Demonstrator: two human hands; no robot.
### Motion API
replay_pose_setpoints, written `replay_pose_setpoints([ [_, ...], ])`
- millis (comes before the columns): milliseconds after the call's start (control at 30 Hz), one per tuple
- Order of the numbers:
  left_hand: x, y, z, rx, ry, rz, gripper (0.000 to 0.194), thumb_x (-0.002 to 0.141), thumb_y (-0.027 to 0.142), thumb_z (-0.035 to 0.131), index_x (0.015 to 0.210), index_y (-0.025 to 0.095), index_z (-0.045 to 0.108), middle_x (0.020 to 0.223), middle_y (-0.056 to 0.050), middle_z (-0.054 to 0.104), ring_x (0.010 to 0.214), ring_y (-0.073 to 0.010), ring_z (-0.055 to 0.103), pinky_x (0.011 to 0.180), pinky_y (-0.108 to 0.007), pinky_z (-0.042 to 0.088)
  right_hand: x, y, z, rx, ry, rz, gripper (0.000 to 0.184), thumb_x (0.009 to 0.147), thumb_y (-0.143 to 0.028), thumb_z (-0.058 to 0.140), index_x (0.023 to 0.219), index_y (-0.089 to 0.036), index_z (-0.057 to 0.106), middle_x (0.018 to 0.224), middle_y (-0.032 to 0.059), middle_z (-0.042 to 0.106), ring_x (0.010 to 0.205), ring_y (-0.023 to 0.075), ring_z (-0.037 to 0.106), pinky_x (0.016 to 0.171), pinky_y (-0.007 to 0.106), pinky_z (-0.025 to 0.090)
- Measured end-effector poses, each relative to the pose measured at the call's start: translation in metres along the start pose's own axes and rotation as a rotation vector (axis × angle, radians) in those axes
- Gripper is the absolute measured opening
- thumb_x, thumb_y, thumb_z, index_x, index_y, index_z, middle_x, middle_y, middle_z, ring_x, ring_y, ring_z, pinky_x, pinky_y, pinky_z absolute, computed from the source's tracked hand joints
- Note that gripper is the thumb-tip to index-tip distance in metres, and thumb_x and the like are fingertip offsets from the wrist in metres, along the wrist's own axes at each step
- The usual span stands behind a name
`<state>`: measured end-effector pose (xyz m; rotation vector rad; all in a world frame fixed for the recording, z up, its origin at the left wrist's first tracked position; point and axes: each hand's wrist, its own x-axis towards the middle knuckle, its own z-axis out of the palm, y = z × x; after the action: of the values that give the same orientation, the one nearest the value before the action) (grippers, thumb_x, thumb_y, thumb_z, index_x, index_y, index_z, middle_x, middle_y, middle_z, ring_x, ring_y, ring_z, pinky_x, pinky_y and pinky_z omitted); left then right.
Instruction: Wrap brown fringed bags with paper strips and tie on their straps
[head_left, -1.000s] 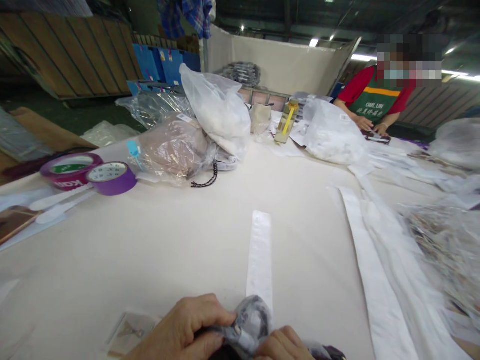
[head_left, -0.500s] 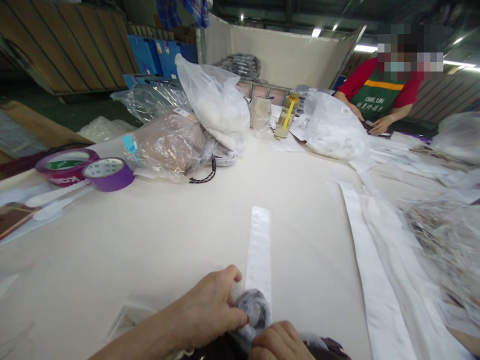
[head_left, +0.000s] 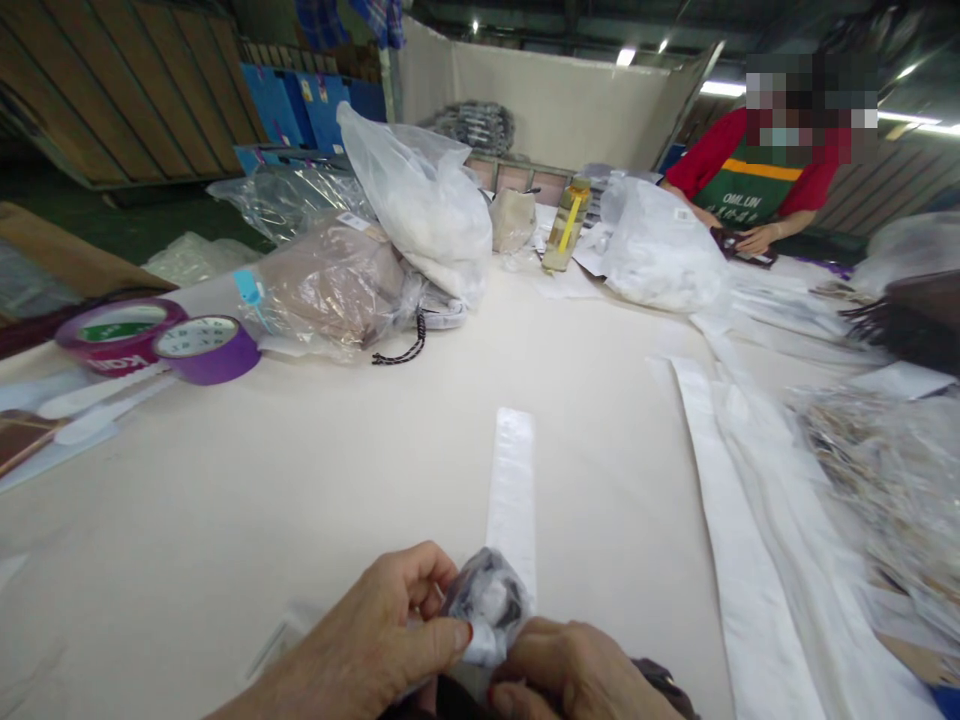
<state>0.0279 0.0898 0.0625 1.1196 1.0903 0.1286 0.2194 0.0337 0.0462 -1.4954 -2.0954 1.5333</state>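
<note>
At the bottom edge my left hand [head_left: 382,640] and my right hand [head_left: 577,675] are both closed on a small crumpled clear plastic packet [head_left: 487,600] with something dark and white inside. The left thumb and fingers pinch its left side; the right hand grips it from below. Just beyond the packet a long narrow white strip [head_left: 512,490] lies flat on the white table [head_left: 300,470], running away from me.
Two purple tape rolls [head_left: 206,348] sit at the left. Bulging plastic bags [head_left: 420,205] and a bottle [head_left: 562,228] stand at the back. Long white strips [head_left: 739,530] and crinkled bags [head_left: 885,480] cover the right side. A person in a red shirt and green apron [head_left: 750,185] works at the far right.
My hands have turned and lifted the packet a little, so its bunched end now points up. The view has shifted slightly; a dark object has come into sight at the right edge.
</note>
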Motion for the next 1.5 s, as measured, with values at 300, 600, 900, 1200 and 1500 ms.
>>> replay_pose_setpoints([
  [300,-0.012,0.005,-0.001,0.009,-0.006,-0.01,0.022,0.057,0.027,0.051,0.075,0.018,0.046,0.064,0.005,0.055,0.047,-0.0082,0.049,0.044,-0.019,0.028,0.018,-0.006,-0.01,0.307,-0.269,0.221,0.014,0.071,-0.025,0.057,0.081,-0.018,0.064,0.062,-0.005,0.052,0.056,0.008,0.045,0.049,0.016,0.032],
  [600,-0.013,0.005,0.0,0.23,-0.021,-0.147,0.028,0.052,0.026,0.054,0.079,0.018,0.057,0.042,0.01,0.037,0.04,-0.0069,0.032,0.039,-0.02,0.016,0.004,-0.009,-0.013,0.356,-0.209,0.236,0.015,0.073,-0.029,0.054,0.07,-0.015,0.057,0.062,-0.0044,0.044,0.057,0.0077,0.039,0.046,0.016,0.028],
  [900,-0.024,0.01,-0.001,0.094,-0.176,-0.191,0.018,0.053,0.025,0.052,0.069,0.019,0.058,0.048,0.005,0.042,0.047,-0.0108,0.04,0.041,-0.02,0.024,0.007,-0.019,-0.021,0.232,-0.273,0.216,0.02,0.077,-0.031,0.051,0.069,-0.015,0.06,0.058,-0.0035,0.044,0.055,0.0086,0.04,0.047,0.017,0.031],
  [1200,-0.022,0.03,0.002,0.312,-0.3,-0.068,0.005,0.066,0.019,0.049,0.069,0.019,0.053,0.074,0.004,0.05,0.069,-0.0119,0.047,0.054,-0.018,0.033,0.004,-0.021,-0.023,0.17,-0.2,0.209,0.015,0.075,-0.019,0.048,0.066,-0.015,0.058,0.059,-0.0035,0.045,0.055,0.0082,0.04,0.047,0.017,0.03],
  [1500,-0.02,0.036,0.007,0.45,-0.303,0.013,0.01,0.065,0.023,0.056,0.055,0.02,0.056,0.058,0.004,0.051,0.052,-0.0122,0.045,0.044,-0.021,0.03,0.007,-0.024,-0.017,0.149,-0.162,0.055,0.018,0.069,-0.005,0.043,0.069,-0.014,0.058,0.066,-0.0032,0.054,0.062,0.0081,0.047,0.054,0.015,0.035],
])
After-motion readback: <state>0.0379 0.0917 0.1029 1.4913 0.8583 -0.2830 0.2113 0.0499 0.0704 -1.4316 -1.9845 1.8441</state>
